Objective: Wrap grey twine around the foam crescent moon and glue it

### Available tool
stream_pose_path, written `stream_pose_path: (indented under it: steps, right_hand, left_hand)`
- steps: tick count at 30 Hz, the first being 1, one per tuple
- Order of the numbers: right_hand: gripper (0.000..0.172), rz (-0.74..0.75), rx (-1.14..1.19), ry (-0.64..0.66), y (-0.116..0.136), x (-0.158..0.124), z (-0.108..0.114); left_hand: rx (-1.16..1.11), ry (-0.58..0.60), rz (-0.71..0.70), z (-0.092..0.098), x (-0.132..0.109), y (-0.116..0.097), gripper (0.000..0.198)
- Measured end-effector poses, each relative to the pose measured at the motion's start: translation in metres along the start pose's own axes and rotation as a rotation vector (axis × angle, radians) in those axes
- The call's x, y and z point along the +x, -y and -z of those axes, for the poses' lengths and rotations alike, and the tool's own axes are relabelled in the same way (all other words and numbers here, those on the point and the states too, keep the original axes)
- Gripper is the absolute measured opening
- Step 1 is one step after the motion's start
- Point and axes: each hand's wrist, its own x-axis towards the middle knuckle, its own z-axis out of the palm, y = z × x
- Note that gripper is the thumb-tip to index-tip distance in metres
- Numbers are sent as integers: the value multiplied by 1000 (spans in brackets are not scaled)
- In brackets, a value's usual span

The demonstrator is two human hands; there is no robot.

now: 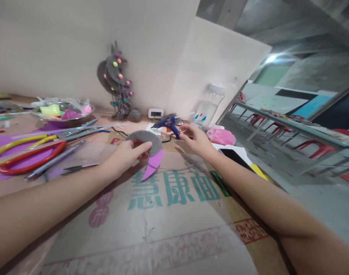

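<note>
My left hand (134, 152) pinches a crescent-shaped piece (155, 143) between thumb and fingers. Grey yarn covers its upper part, while the pointed lower end is bare purple. From it a loose strand of grey yarn (174, 168) trails right over the covered work surface. Farther back, my right hand (195, 138) has its thumb and fingers closed at the handle of a blue glue gun (167, 123), whose nozzle points left. Part of that grip is hard to make out.
Scissors with red and yellow handles (34, 156) lie left, before a metal bowl (62, 118). A decorated grey moon (114, 76) leans on the wall. Behind the right hand stand a water bottle (207, 107) and pink bundle (221, 135); a dark phone (235, 159) lies beside the right forearm.
</note>
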Motion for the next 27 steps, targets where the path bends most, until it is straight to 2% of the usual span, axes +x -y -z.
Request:
stream_pose_path:
  steps: [5,9,15,19,23,27]
  right_hand:
    - [51,-19,-50,91,-17,5,-4]
    - [55,-103,-72,162,-18,21,-13]
    - [44,-219,-152,134,-26,56,-35]
    - [34,-258,-179,114,-28,66,-47]
    - [32,-282,-115,61,-21,65,-47]
    - [21,-301,34,85,-6,62,-37]
  left_hand:
    - [9,1,-18,0,3,2,26]
    - [36,31,-31,2,6,5,22]
    - [95,33,-33,3,6,3,21]
    - [56,15,-19,1,4,0,25]
    - [44,6,-27,0,2,-4,25]
    - [71,6,-45,-1,1,-5,25]
